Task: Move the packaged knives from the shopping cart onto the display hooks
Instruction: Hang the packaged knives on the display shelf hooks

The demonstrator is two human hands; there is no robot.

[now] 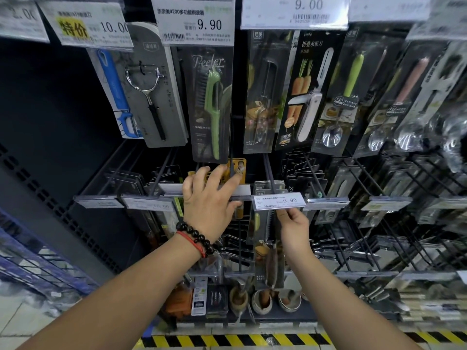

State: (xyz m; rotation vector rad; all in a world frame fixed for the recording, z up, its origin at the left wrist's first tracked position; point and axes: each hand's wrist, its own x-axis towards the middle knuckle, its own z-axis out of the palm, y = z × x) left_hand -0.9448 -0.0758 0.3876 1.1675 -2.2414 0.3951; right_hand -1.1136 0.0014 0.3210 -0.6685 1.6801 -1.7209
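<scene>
Dark pegboard shelving (50,102) filled the store aisle in front of me, hung with rows of display hooks (271,178) and price tags. Along the top row hung a green peeler pack (212,107), a grey peeler card (154,89) and a folding fruit knife pack (307,94). At the near edge, yellow-and-black hazard tape (227,341) ran along the floor, and a blue wire rack (32,263) stood at the near left. Far left, the pegboard was bare and dark; to the right, the hooks crowded close together with packs hanging off them.

My left hand (209,205), with a bead bracelet (195,236) on the wrist, rested over the rail of the middle row, its fingers (202,174) spread and laid across the hooks just below the green peeler pack; I could not tell whether it held anything. My right hand (294,223) sat just right of it, its fingers pinched on the top of a packaged knife (267,248) right beneath the 9.90 price tag (279,201). That pack hung down below my fingers, its serrated blade showing through the clear front, in line with the dark hook above the tag.
</scene>
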